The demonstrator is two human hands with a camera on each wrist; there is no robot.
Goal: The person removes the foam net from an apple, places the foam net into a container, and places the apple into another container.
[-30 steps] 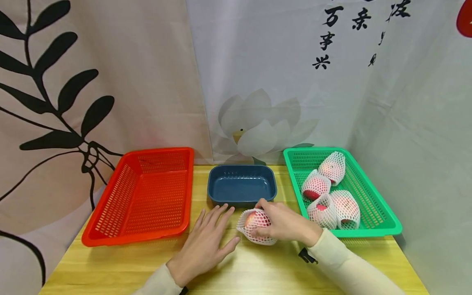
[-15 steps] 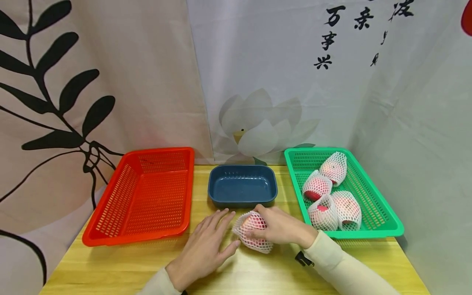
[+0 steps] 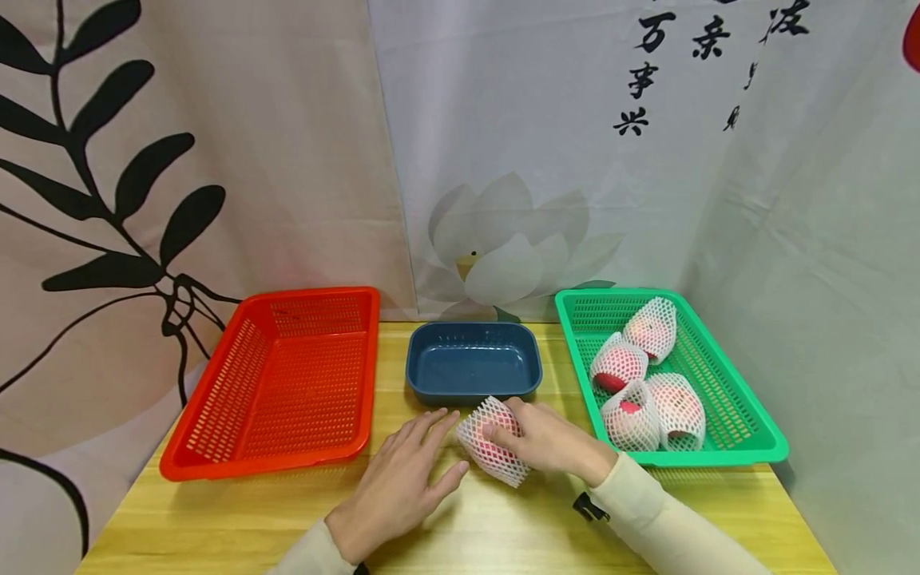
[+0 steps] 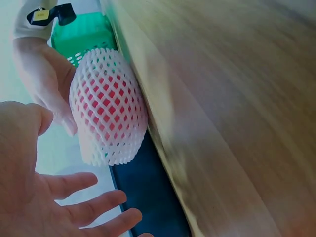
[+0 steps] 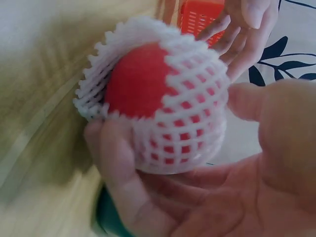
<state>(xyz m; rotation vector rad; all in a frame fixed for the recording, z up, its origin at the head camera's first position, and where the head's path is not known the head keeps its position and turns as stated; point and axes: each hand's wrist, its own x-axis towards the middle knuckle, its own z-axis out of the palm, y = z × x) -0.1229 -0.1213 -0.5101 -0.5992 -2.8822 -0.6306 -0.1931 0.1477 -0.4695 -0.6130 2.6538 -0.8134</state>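
A red apple (image 3: 487, 454) in a white foam net sleeve is in front of the blue dish in the head view. My right hand (image 3: 553, 441) grips it from the right, thumb on the near side and fingers on the far side. In the right wrist view the bare red skin of the apple (image 5: 137, 81) shows through the sleeve's open end, with curled fingers beneath. My left hand (image 3: 395, 483) is just left of it, fingers spread and palm down, holding nothing. The left wrist view shows a gap between the left fingers (image 4: 94, 207) and the netted apple (image 4: 109, 106).
A blue dish (image 3: 474, 398) stands behind the hands. At left is a red plastic basket (image 3: 365, 383) with nothing in it. On the right, a green basket (image 3: 726, 457) holds several netted fruits (image 3: 676, 409). A printed cloth (image 3: 287, 160) hangs behind the wooden table (image 3: 216, 527).
The right hand has turned the apple in place and shifted it slightly left; its sleeve now points up toward the dish. The left hand has stayed almost still.
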